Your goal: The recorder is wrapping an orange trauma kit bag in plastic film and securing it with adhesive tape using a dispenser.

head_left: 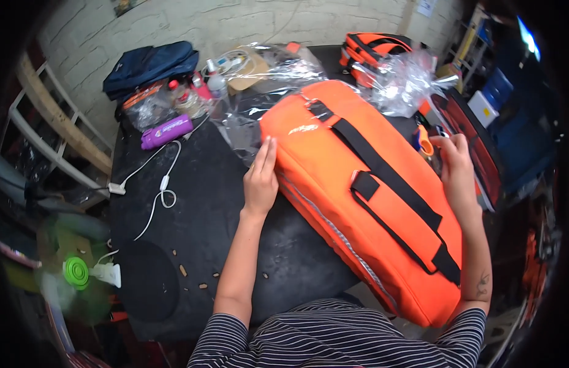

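Note:
A long orange bag (333, 172) with black straps and a grey zip lies diagonally across the black table (198, 214). My left hand (260, 178) rests flat against the bag's left side, fingers together and pointing up. My right hand (457, 165) presses on the bag's right edge, fingers spread, next to an orange tape roll (424, 146). Neither hand grips anything.
Crumpled clear plastic (399, 80) and a second orange bag (370, 52) lie at the back right. A dark blue bag (151, 64), bottles (216, 83), a purple device (166, 131) and a white cable (163, 184) sit at the back left. A green fan (76, 271) stands at the left edge.

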### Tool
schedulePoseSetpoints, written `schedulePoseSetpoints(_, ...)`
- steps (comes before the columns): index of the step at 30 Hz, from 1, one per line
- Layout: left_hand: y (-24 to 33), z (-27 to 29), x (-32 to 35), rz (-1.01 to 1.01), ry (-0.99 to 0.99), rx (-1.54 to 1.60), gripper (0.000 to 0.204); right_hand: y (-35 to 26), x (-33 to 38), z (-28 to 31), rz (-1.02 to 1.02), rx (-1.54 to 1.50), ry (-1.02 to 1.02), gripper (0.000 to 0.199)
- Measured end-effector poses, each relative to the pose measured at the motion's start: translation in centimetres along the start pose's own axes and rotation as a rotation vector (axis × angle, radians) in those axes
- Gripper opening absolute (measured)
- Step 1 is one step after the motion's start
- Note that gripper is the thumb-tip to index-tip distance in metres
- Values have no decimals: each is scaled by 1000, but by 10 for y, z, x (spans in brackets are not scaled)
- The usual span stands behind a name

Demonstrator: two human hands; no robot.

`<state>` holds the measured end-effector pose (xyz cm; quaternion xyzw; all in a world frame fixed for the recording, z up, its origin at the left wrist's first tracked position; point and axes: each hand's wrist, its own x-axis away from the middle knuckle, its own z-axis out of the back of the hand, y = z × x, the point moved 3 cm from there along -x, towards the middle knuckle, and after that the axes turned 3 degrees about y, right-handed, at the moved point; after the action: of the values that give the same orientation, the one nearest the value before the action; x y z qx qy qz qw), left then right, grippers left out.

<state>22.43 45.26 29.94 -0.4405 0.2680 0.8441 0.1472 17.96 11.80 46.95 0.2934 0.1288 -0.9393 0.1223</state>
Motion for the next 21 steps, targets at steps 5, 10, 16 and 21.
schedulePoseSetpoints(5,41,-6,59,-35,176,-41,52,191,47,23,-181,-25,-69,22)
schedulePoseSetpoints(10,56,-29,106,49,358,-6,39,333,105,-33,-346,-40,-487,49)
schedulePoseSetpoints(16,-3,-70,114,751,398,-35,36,395,129,-106,-16,-20,-658,51)
schedulePoseSetpoints(21,-30,-59,126,876,386,33,32,369,147,-173,350,313,-511,17)
